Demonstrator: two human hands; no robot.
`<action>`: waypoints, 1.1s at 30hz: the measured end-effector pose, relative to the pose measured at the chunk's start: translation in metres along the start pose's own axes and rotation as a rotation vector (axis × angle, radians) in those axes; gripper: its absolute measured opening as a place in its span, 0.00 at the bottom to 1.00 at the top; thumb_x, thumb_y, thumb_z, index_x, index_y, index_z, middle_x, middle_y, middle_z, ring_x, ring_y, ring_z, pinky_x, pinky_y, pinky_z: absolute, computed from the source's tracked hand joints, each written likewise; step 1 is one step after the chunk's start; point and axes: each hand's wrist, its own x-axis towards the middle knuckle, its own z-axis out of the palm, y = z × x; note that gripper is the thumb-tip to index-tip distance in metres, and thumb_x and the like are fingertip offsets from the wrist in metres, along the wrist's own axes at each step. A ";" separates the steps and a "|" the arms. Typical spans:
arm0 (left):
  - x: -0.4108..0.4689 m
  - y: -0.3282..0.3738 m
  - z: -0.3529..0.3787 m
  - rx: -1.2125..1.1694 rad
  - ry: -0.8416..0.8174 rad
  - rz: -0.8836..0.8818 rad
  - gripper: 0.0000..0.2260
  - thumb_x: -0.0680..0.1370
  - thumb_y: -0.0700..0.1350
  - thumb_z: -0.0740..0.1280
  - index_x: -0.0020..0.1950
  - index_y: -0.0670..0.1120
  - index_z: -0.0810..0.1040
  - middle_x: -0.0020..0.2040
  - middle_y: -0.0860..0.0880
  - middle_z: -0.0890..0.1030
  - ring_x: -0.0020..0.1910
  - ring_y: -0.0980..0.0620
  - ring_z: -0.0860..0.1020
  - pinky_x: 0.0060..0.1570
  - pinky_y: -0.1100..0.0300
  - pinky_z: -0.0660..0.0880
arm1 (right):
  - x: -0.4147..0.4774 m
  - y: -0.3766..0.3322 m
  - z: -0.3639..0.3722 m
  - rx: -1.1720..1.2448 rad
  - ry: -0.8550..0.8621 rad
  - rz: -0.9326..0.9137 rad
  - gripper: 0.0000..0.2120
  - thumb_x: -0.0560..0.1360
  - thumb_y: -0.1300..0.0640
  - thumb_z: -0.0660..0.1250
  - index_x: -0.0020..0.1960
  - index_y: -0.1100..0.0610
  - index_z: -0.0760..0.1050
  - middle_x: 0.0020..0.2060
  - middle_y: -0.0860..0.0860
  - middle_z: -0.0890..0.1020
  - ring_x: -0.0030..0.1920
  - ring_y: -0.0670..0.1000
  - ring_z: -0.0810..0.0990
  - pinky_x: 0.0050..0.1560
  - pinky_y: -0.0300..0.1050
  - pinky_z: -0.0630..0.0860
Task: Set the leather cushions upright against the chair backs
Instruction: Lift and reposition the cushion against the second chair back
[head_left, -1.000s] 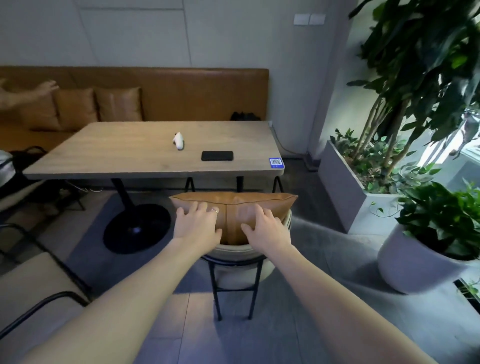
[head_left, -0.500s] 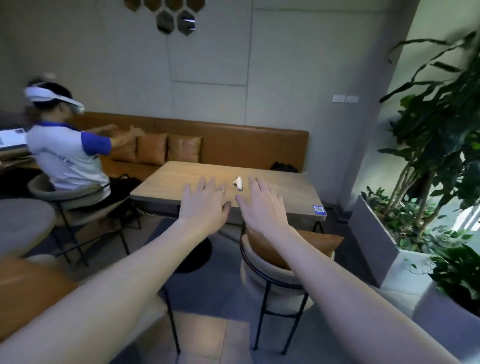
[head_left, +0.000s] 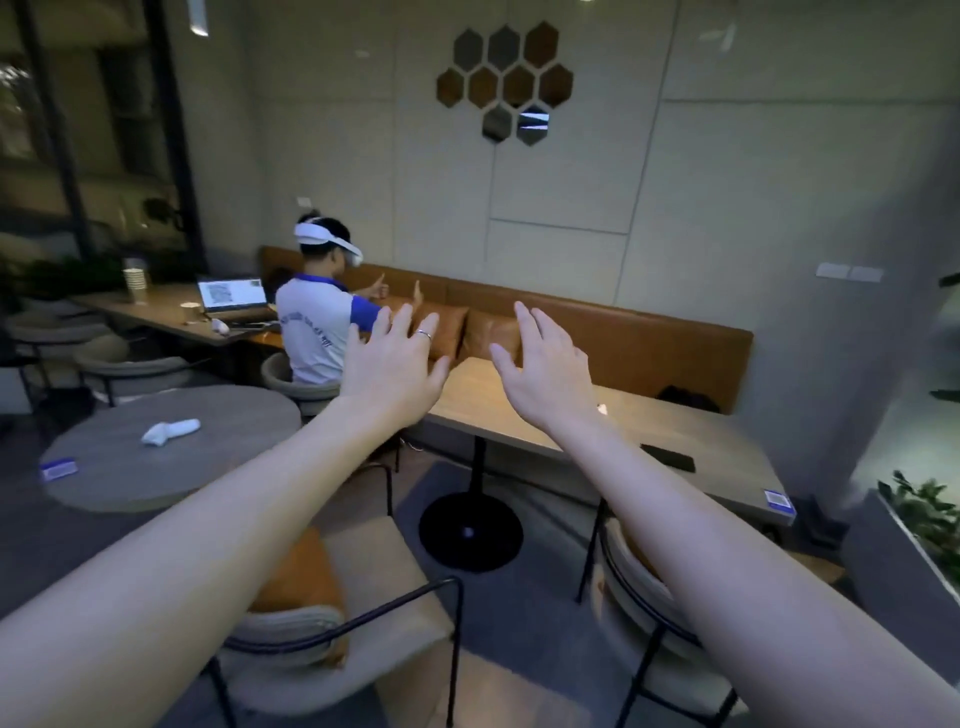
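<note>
My left hand (head_left: 392, 364) and my right hand (head_left: 545, 366) are raised in the air in front of me, fingers spread, holding nothing. Below my left arm a tan leather cushion (head_left: 304, 577) leans against the back of a beige chair (head_left: 363, 639). A second chair (head_left: 639, 603) stands under my right arm at the wooden table (head_left: 675, 441); a sliver of tan cushion (head_left: 631, 553) shows inside its back, mostly hidden by my arm. Two more leather cushions (head_left: 491, 335) stand on the far bench (head_left: 649, 332).
A person in a white headset (head_left: 317, 317) sits at the left table with a laptop (head_left: 234, 296). A round table (head_left: 156, 452) carries a white controller (head_left: 171, 431). A black phone (head_left: 667, 457) lies on the wooden table. A planter (head_left: 919, 525) stands at right.
My hands let go of the cushion on the right chair and lifted into the air. My view swung up and to the left, bringing the left chair and the seated person into sight.
</note>
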 end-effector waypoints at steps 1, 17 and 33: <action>0.000 -0.011 -0.004 0.011 0.004 -0.016 0.27 0.82 0.60 0.56 0.80 0.50 0.61 0.79 0.43 0.64 0.78 0.40 0.60 0.72 0.34 0.60 | 0.003 -0.007 0.004 0.013 -0.003 -0.009 0.31 0.81 0.40 0.53 0.80 0.52 0.55 0.78 0.53 0.62 0.77 0.55 0.59 0.73 0.60 0.61; 0.037 -0.147 0.087 -0.093 -0.138 -0.375 0.28 0.83 0.58 0.55 0.81 0.52 0.57 0.82 0.45 0.58 0.80 0.42 0.54 0.72 0.37 0.58 | 0.064 -0.054 0.179 0.195 -0.247 0.013 0.30 0.80 0.37 0.52 0.79 0.45 0.52 0.79 0.53 0.58 0.77 0.56 0.57 0.72 0.65 0.59; 0.079 -0.285 0.244 -0.006 -0.372 -0.561 0.28 0.82 0.57 0.59 0.81 0.49 0.59 0.80 0.44 0.61 0.78 0.42 0.59 0.70 0.36 0.61 | 0.098 -0.094 0.408 0.307 -0.613 0.066 0.31 0.79 0.36 0.52 0.79 0.44 0.51 0.80 0.55 0.54 0.77 0.62 0.56 0.68 0.70 0.60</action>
